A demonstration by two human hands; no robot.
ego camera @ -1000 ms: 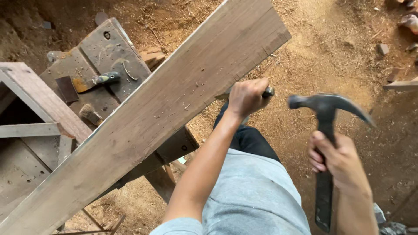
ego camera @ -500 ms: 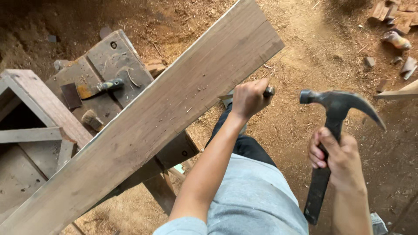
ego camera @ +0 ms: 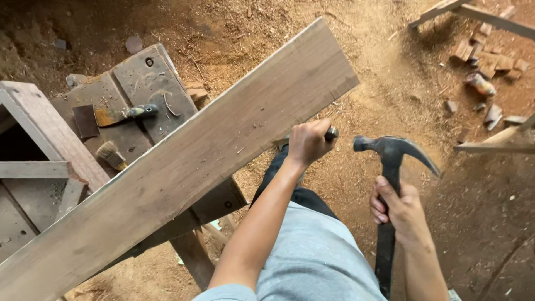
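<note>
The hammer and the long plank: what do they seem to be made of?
The hammer looks like dark, dull metal at the head, worn rather than polished; its black handle may be metal or rubber-coated, which I cannot tell. The long plank is bare wood: brown grain lines run along it, with no paint visible.

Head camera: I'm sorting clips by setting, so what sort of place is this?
Probably a rough outdoor carpentry spot: a sawdust-strewn dirt floor, a long plank across a worn workbench, and a claw hammer in the right hand.
</note>
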